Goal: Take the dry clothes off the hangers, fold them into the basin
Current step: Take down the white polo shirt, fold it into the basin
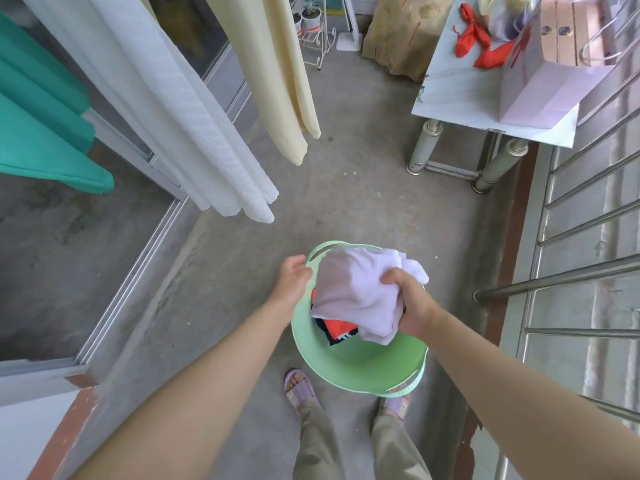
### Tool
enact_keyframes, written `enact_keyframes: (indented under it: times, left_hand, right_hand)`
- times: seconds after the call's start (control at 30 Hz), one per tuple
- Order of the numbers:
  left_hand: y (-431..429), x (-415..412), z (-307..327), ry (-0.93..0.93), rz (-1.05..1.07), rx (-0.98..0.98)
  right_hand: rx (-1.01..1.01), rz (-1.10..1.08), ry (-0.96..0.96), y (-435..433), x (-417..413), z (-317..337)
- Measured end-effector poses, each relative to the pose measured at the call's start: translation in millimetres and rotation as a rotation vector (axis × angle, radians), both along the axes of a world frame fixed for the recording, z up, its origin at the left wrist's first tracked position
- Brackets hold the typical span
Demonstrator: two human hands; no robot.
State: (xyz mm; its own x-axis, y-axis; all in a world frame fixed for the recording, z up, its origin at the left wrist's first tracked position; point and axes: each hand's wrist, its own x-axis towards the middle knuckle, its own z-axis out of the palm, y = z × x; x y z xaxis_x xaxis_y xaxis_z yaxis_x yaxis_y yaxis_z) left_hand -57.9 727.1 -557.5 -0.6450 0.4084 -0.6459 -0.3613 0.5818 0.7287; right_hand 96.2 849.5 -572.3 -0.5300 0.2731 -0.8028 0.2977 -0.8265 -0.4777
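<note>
A light green basin stands on the concrete floor in front of my feet. My right hand grips a bunched pale lilac garment above the basin. Under it, an orange and dark garment lies inside the basin. My left hand hovers at the basin's left rim with relaxed fingers, close to the lilac cloth and holding nothing. Other clothes hang at the upper left: a white textured one, a cream one and a teal one.
A small table at the upper right carries a paper bag and a red cloth. Metal railing bars run along the right. A sliding door track lies on the left. A plant stand stands far back.
</note>
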Motion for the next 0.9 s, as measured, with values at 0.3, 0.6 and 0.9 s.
enact_keyframes:
  times: [0.3, 0.6, 0.9]
  left_hand:
    - [-20, -10, -39, -0.631, -0.203, 0.110]
    - [-41, 28, -152, -0.339, -0.299, 0.050]
    - [-66, 34, -263, -0.591, 0.040, 0.123]
  right_hand:
    - [-0.021, 0.179, 0.020, 29, 13, -15]
    - [0.132, 0.229, -0.281, 4, 42, -147]
    - [0.311, 0.395, -0.425, -25, 23, -245]
